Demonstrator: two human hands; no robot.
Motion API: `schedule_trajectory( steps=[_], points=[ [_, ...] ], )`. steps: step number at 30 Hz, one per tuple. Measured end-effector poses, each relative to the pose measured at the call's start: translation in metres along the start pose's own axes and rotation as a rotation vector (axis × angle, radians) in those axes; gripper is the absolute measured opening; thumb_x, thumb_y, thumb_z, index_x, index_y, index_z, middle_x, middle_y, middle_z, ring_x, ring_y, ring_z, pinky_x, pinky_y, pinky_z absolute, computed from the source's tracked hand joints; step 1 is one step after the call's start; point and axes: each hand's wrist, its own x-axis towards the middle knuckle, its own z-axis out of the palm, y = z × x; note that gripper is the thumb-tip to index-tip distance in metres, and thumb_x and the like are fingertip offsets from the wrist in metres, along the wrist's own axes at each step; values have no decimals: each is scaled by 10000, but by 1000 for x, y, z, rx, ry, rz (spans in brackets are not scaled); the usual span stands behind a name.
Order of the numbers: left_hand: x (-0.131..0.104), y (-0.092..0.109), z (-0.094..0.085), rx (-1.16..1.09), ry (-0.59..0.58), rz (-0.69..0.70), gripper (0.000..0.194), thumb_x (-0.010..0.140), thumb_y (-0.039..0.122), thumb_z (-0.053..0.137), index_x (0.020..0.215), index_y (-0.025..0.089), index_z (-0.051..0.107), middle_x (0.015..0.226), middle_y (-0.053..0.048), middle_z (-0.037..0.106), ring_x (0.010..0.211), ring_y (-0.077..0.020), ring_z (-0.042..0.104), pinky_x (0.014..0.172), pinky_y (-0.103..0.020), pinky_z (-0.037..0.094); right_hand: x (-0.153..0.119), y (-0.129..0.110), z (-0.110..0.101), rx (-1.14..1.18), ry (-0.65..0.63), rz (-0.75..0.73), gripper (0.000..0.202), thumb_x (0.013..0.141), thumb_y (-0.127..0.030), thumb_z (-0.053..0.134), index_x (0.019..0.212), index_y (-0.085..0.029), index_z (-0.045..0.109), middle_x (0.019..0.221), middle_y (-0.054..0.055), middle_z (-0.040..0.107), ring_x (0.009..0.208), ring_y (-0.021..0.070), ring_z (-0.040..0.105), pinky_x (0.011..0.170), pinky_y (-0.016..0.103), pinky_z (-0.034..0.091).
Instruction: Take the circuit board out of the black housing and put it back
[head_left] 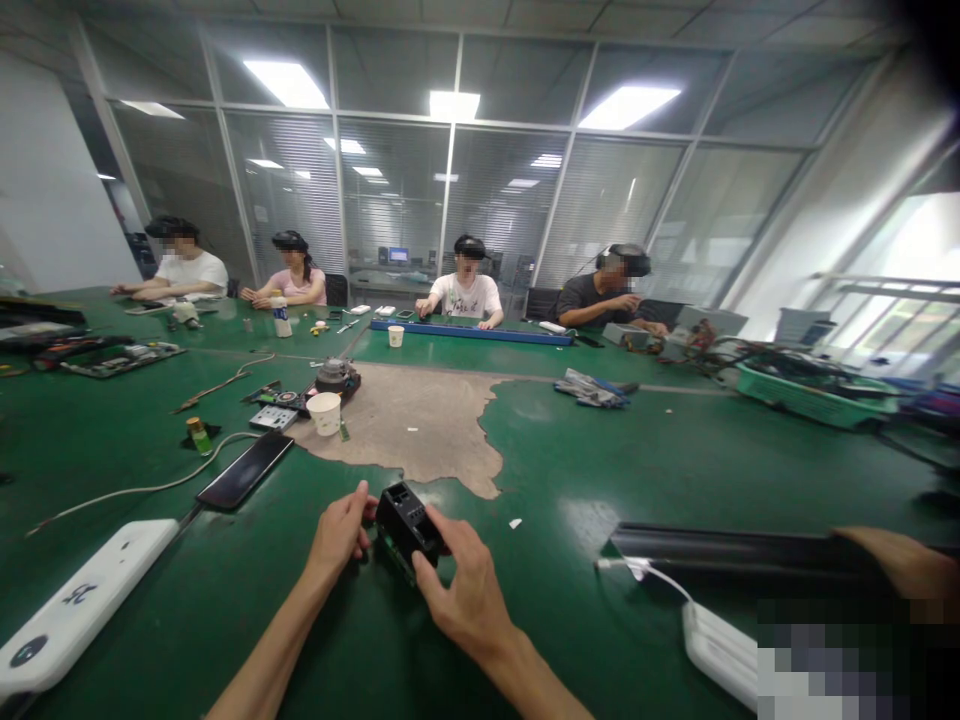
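Observation:
Low over the near part of the table, a small black electronic module (pixel 409 520) sits tilted, with slots in its upper face and a bit of green circuit board along its lower edge. My right hand (pixel 469 585) grips it from the right, thumb at the near end and fingers on the far side. My left hand (pixel 343 530) is close by the module's left side, its fingers loosely bent and apart. Whether a left fingertip touches the casing I cannot tell.
Left are a phone (pixel 247 470), a white power strip (pixel 97 600) and a paper cup (pixel 325 413). Right are a long black part (pixel 720 545) under another person's hand (pixel 896 560), a white adapter (pixel 720 650), gloves (pixel 592 388) and a green basket (pixel 814 395). Several people sit opposite.

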Motion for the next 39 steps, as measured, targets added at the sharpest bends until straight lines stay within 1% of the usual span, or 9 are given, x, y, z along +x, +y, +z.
schedule_trajectory(
  steps=[5,10,13,17,21,24,31,36,39],
  points=[
    [-5,7,2,74,10,7,724,761,777,373,865,142,703,502,-7,582,386,-158,516,390,-258,370,-2,-4,2,8,-37,-60,564,795,-174,591,1349,-175,485,1160,115,633,1049,270,578,947,455,493],
    [-6,10,1,88,68,40,780,754,806,334,866,138,723,399,8,486,404,-171,504,450,-265,380,-3,-8,0,-11,-52,-60,562,795,-154,567,1349,-189,478,1144,109,626,1025,269,568,926,460,499],
    [-9,17,-2,80,111,78,773,793,773,303,916,141,731,431,-1,528,421,-173,511,494,-275,401,-3,-8,0,-14,-54,-69,580,787,-152,569,1357,-219,483,1151,102,618,1023,266,566,917,456,506],
    [-16,30,-3,135,148,135,698,780,753,386,887,163,743,494,-16,587,477,-188,542,525,-283,414,-4,-6,2,-28,-50,-98,578,796,-166,569,1365,-230,487,1162,105,611,1023,264,571,912,457,509],
    [-20,37,-3,156,162,142,684,776,749,392,837,169,750,483,-25,583,527,-209,575,516,-281,408,-5,-4,3,-61,-21,-115,542,798,-194,590,1332,-252,524,1178,96,621,1050,270,584,985,500,460],
    [-20,37,-3,147,167,164,669,782,733,398,832,165,747,531,-36,613,551,-207,580,513,-276,407,-4,-4,3,-74,-32,-106,525,797,-206,596,1318,-245,541,1174,94,632,1047,266,594,1010,506,437],
    [-16,30,-3,165,133,204,540,794,644,482,789,163,726,635,-33,658,586,-184,570,541,-258,406,0,-9,-4,-34,-66,-77,486,788,-220,622,1272,-244,585,1146,86,649,1028,251,597,967,458,472],
    [-13,27,-3,197,152,293,471,812,585,495,803,176,729,771,-53,701,713,-204,604,683,-273,451,1,-10,-6,-44,-67,-107,483,788,-207,616,1269,-244,587,1152,87,649,1024,252,596,959,464,471],
    [-14,27,-3,228,141,296,468,830,580,480,790,182,722,734,-35,683,664,-182,580,650,-260,437,3,-9,-6,-19,-66,-47,476,780,-191,622,1252,-243,599,1113,79,666,1003,247,601,921,438,495]
  ],
)
